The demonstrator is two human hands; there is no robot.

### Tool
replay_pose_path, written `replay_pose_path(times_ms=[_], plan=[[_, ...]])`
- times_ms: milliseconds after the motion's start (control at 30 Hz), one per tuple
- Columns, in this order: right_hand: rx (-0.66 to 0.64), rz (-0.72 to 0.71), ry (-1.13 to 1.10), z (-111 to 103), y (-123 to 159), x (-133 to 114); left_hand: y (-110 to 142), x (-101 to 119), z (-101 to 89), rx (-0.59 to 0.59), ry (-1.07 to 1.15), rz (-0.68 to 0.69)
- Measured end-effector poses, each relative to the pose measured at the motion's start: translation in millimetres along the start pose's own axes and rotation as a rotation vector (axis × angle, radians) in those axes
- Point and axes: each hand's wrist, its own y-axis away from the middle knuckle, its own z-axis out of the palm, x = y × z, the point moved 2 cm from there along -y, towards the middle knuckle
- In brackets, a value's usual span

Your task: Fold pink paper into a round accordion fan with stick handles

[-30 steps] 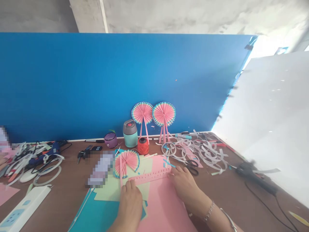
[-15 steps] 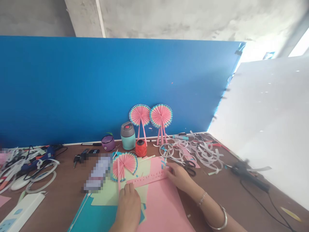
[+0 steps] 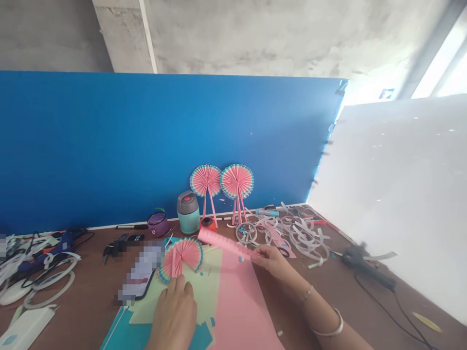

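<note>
My right hand [image 3: 269,258] grips a pink ruler [image 3: 226,244] by its right end. The ruler is raised at a slant over the papers, slightly blurred. My left hand [image 3: 175,304] has its fingers together at the lower end of a pink paper strip on a pleated paper fan [image 3: 189,255]; the fingertips are partly hidden. This fan, pink with a blue and cream edge, lies partly spread on pale green paper [image 3: 146,308]. A pink sheet [image 3: 241,306] lies to its right, overlapping the green, with blue card [image 3: 126,333] underneath.
Two finished-looking fans [image 3: 237,181] lean on the blue partition. Before them stand a turquoise flask [image 3: 188,218], a purple pot [image 3: 158,223] and a red container [image 3: 207,224]. Tangled white strips [image 3: 302,233] lie right, near a black corded tool [image 3: 368,267]. A phone [image 3: 142,272] lies left.
The ruler has come up off the paper in my right hand, its left end swinging upward. My left hand has left the ruler and shifted left to the fan's strip. The view has tilted up slightly.
</note>
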Motion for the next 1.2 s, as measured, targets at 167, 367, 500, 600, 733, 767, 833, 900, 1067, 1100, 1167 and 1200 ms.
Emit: replay_pose_path(times_ms=[167,367,500,600,733,767,833,900,1067,1100,1167,1200], plan=[[0.085,0.019,-0.428,18.4,4.2,-6.2,-24.0,24.6,-2.8,-0.03,0.766,0.031],[-0.064,-0.028,-0.417,49.4,9.5,-7.5,-55.5,71.5,32.5,-0.029,1.474,-0.22],[-0.07,-0.051,-0.137,37.8,7.4,-8.0,-61.1,69.3,45.7,0.129,1.51,-0.272],[0.175,-0.1,0.407,8.1,6.7,-10.7,-61.2,56.4,45.5,0.154,1.524,-0.286],[0.289,0.166,0.989,-25.8,9.1,-8.1,-59.8,44.5,42.8,0.194,1.525,-0.312],[0.252,0.22,1.064,-29.8,9.8,-6.7,-59.6,43.7,42.7,0.201,1.532,-0.316],[0.188,0.27,1.147,-33.2,11.0,-4.5,-59.5,43.8,42.7,0.203,1.549,-0.319],[0.164,0.265,1.178,-33.5,11.4,-3.5,-59.5,44.6,42.3,0.202,1.561,-0.322],[0.154,0.189,1.154,-37.7,8.9,-1.4,-58.6,45.4,38.3,0.236,1.559,-0.317],[0.153,0.169,1.122,-39.4,7.9,-0.9,-58.5,45.4,37.7,0.257,1.558,-0.305],[0.162,0.117,1.01,-41.8,5.6,-1.0,-58.7,45.3,37.1,0.309,1.558,-0.269],[0.165,0.095,0.921,-41.7,4.7,-1.8,-58.9,45.2,37.2,0.332,1.562,-0.252]])
